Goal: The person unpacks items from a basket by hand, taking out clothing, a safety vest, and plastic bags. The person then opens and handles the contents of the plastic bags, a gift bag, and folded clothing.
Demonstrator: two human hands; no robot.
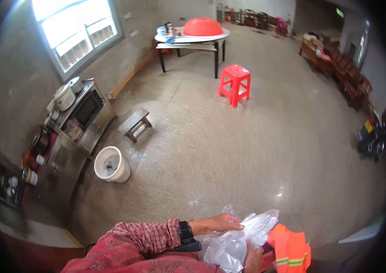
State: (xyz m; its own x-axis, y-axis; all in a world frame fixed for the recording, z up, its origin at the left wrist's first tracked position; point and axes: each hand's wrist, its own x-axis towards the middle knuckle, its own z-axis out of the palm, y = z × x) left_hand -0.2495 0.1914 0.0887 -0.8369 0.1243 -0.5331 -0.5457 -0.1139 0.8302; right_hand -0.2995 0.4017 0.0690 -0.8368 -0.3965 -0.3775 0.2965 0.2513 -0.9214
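A clear, crumpled plastic bag (229, 250) is bunched up at the bottom centre, close to my body. My left hand (218, 224), with a black band on its wrist, grips the bag's upper part between thumb and fingers. Lower and to the right, my right hand (253, 258) holds the side of the same bag, its fingers partly hidden by the plastic. Just right of the bag is an orange cloth (288, 248) with yellow-grey reflective stripes.
A white bucket (112, 164) and a small bench (135, 122) stand on the left, near a cabinet (61, 159). A red stool (235, 84) is farther ahead, before a round table (202, 40). Wooden seating (338, 68) lines the right.
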